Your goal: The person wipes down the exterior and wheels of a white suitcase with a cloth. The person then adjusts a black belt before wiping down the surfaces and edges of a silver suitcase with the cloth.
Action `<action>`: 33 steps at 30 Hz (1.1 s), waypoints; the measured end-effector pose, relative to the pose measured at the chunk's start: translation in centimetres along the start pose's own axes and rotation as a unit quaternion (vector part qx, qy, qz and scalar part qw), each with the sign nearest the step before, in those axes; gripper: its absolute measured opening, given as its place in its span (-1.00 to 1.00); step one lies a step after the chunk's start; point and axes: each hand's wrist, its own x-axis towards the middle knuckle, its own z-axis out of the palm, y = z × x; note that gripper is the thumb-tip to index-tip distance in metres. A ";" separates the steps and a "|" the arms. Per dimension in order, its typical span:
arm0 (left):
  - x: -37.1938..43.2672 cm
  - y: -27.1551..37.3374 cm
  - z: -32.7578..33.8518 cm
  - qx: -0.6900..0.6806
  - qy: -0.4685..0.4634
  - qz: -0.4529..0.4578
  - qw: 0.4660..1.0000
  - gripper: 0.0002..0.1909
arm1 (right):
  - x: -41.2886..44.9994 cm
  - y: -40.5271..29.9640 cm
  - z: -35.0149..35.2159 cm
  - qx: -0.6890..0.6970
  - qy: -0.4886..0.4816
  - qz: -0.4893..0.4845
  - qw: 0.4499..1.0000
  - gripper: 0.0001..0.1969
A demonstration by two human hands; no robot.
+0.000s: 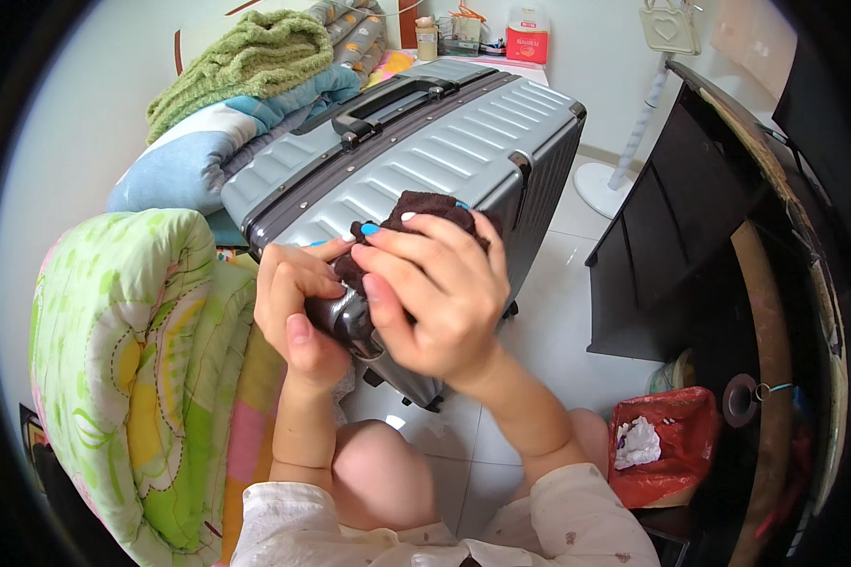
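A silver hard-shell suitcase with a ribbed surface, black handle and dark trim stands on the floor in front of me. At its near corner, my right hand holds a dark brown cloth bunched against the shell. My left hand is at the same corner, its curled fingertips touching the cloth's left edge and the suitcase. Part of the cloth is hidden beneath my right fingers.
Folded quilts lie to the left, with a green fluffy blanket behind. On the right are a black panel and a bin with a red liner holding crumpled tissue. A white stand rises at the back right.
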 end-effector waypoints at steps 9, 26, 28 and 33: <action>0.4 -0.6 -0.7 -0.066 -0.038 0.039 0.996 -0.53 | 3.5 16.7 -1.9 -0.017 0.035 0.070 0.997 -0.85; 1.2 -3.5 -2.0 0.130 -0.019 0.111 0.985 -0.60 | -0.3 -3.2 -0.4 -0.056 -0.088 -0.063 0.993 -0.80; 1.2 -3.8 -2.2 0.125 -0.021 0.117 0.985 -0.60 | 0.0 -2.9 -0.7 -0.050 -0.109 -0.100 0.988 -0.80; 1.4 -3.6 -2.2 0.133 -0.021 0.135 0.982 -0.66 | 1.8 4.2 0.1 -0.002 -0.022 -0.091 0.996 -0.88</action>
